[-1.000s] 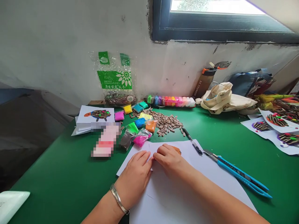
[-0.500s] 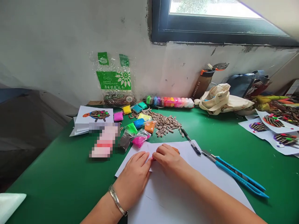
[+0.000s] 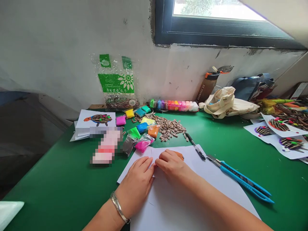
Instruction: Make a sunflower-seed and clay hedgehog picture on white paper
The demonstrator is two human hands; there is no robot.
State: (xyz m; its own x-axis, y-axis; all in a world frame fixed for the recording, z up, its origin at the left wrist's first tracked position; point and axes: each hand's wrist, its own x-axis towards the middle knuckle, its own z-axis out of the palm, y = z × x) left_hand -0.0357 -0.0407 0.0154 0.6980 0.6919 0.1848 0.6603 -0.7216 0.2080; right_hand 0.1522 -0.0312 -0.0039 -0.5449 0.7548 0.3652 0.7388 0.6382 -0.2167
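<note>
A white sheet of paper point(image 3: 173, 199) lies under both hands on the green table. My left hand point(image 3: 139, 176), a silver bangle at its wrist, rests on the sheet with fingers stretched out. Its thumb side meets the fingertips of my right hand point(image 3: 172, 165). The right fingers are curled into a pinch low over the paper; whatever they hold is hidden. Just behind the right knuckles, an orange-brown piece of modelling clay point(image 3: 179, 155) shows on the sheet, partly covered. Short pen lines mark the paper.
Wrapped clay packets point(image 3: 141, 127) and loose sunflower seeds point(image 3: 172, 128) lie beyond the paper. A pen point(image 3: 195, 146) and a blue cutter with its blade out point(image 3: 245, 181) lie to the right. Finished turtle pictures point(image 3: 99, 119), a seed bag point(image 3: 116, 83) and a bottle point(image 3: 208, 86) stand further back.
The view has drifted a little, so everything sits slightly further left. Both hands keep nearly the same place on the paper, with only slight finger movement.
</note>
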